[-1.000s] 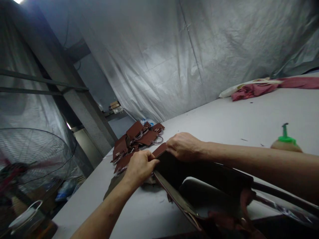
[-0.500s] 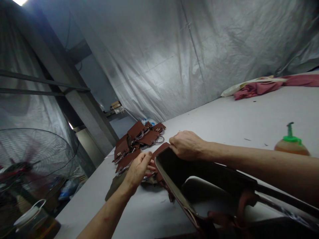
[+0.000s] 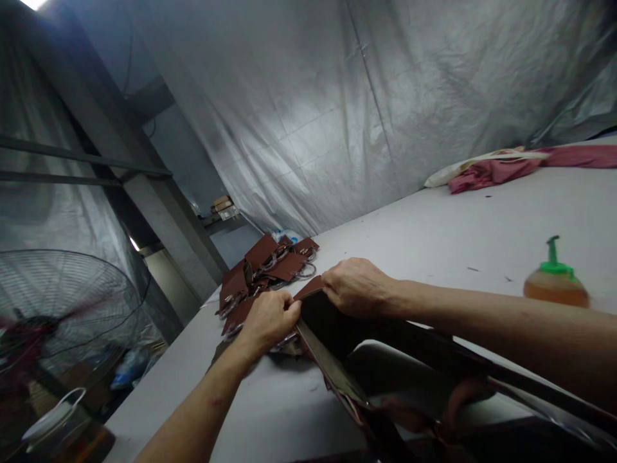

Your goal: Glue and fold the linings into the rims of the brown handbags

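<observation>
A dark brown leather bag [image 3: 385, 347] lies open in front of me on the white table [image 3: 434, 238], its mouth gaping toward me. My left hand [image 3: 270, 318] pinches the far corner of the bag's near rim, fingers closed. My right hand [image 3: 359, 286] is curled over the far rim at the same end, gripping it. Just beyond both hands lies a heap of brown leather pieces [image 3: 265, 270] with metal rings.
A glue bottle with a green nozzle [image 3: 555, 283] stands at the right. Pink cloth and a white bag [image 3: 491, 170] lie at the far right edge. A standing fan [image 3: 58, 315] spins at the left, off the table. A grey tarp wall [image 3: 337, 116] rises behind.
Half a second ago my left hand was off the bag rim with fingers loosened; it has come back and pinched the corner. My right hand has stayed on the rim.
</observation>
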Demonstrator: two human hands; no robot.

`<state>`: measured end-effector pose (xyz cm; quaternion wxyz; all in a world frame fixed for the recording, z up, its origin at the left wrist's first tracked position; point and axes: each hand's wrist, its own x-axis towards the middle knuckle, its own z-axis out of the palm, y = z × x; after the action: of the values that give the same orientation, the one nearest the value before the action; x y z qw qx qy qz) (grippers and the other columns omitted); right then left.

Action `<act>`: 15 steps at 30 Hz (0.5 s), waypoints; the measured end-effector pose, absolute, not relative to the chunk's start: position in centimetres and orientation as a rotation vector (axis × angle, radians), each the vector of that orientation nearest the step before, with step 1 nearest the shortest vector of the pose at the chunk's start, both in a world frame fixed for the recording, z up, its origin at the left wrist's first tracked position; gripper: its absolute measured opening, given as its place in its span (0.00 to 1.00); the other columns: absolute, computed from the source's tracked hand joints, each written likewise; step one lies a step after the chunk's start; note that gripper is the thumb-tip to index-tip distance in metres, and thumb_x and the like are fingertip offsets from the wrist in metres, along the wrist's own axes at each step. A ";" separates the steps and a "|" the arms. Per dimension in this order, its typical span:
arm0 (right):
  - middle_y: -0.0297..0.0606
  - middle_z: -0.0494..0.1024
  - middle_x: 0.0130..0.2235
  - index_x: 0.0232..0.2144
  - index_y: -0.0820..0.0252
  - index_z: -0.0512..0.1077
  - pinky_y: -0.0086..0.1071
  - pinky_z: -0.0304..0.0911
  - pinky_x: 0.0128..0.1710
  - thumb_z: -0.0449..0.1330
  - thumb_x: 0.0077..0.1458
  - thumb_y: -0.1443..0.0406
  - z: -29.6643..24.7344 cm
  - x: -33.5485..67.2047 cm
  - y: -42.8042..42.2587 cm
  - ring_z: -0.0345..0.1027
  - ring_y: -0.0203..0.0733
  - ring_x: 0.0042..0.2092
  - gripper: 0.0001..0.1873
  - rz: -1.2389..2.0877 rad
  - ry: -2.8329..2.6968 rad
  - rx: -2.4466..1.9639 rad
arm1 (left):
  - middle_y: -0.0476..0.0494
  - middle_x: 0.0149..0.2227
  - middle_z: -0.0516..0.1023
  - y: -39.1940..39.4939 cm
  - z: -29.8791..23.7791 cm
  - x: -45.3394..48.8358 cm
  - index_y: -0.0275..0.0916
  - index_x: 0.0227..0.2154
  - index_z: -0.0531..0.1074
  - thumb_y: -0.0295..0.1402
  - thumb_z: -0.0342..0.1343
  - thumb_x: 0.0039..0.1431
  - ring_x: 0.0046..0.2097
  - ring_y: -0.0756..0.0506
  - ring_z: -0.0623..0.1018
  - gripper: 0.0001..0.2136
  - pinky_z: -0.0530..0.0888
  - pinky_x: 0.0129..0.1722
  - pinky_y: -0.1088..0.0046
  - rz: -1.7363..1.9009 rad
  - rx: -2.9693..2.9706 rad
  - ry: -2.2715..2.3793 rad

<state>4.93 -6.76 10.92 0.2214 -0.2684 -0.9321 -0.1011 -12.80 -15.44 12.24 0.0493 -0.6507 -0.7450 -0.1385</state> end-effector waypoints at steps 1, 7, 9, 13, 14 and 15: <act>0.51 0.81 0.32 0.30 0.62 0.77 0.36 0.62 0.32 0.46 0.59 0.63 10.9 4.9 -6.7 0.75 0.50 0.33 0.20 -0.277 -2.592 -0.729 | 0.47 0.19 0.72 -15.3 12.3 -12.9 0.38 0.17 0.69 0.35 0.49 0.55 0.24 0.49 0.71 0.14 0.58 0.25 0.74 -0.369 -1.988 -2.210; 0.50 0.81 0.33 0.32 0.61 0.78 0.34 0.59 0.32 0.49 0.56 0.63 11.1 5.1 -5.5 0.74 0.48 0.34 0.17 -0.229 -2.623 -0.729 | 0.45 0.22 0.74 -15.0 11.8 -12.6 0.38 0.20 0.70 0.37 0.47 0.59 0.27 0.46 0.73 0.16 0.61 0.29 0.72 -0.308 -1.899 -2.112; 0.48 0.81 0.33 0.31 0.61 0.78 0.32 0.57 0.30 0.50 0.56 0.62 11.3 5.4 -4.9 0.74 0.47 0.34 0.17 -0.175 -2.609 -0.771 | 0.41 0.29 0.77 -16.0 11.3 -11.7 0.38 0.27 0.72 0.43 0.45 0.62 0.33 0.43 0.75 0.17 0.66 0.33 0.69 -0.475 -1.912 -2.016; 0.43 0.80 0.31 0.29 0.60 0.78 0.30 0.53 0.29 0.50 0.56 0.62 11.6 6.0 -4.3 0.70 0.41 0.32 0.16 -0.014 -2.587 -0.771 | 0.35 0.49 0.74 -18.6 9.3 -10.1 0.37 0.47 0.69 0.51 0.45 0.60 0.54 0.38 0.70 0.24 0.62 0.56 0.57 -0.715 -2.374 -1.327; 0.41 0.80 0.30 0.29 0.61 0.77 0.29 0.53 0.29 0.51 0.57 0.61 11.6 6.2 -4.3 0.69 0.39 0.31 0.16 0.061 -2.587 -0.763 | 0.36 0.49 0.75 -19.0 8.7 -9.8 0.38 0.49 0.68 0.53 0.47 0.59 0.55 0.38 0.69 0.26 0.56 0.60 0.54 -0.689 -2.494 -1.146; 0.39 0.79 0.29 0.29 0.61 0.77 0.29 0.53 0.28 0.51 0.57 0.61 11.6 6.4 -4.2 0.67 0.38 0.30 0.16 0.165 -2.595 -0.745 | 0.37 0.46 0.76 -19.3 8.2 -9.7 0.39 0.49 0.68 0.55 0.49 0.57 0.54 0.38 0.70 0.27 0.53 0.62 0.52 -0.667 -2.569 -1.011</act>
<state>6.38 -4.23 11.63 0.2166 -0.2690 -0.9366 0.0597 -9.66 -19.29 8.15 0.1498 -0.8942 -0.3520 -0.2323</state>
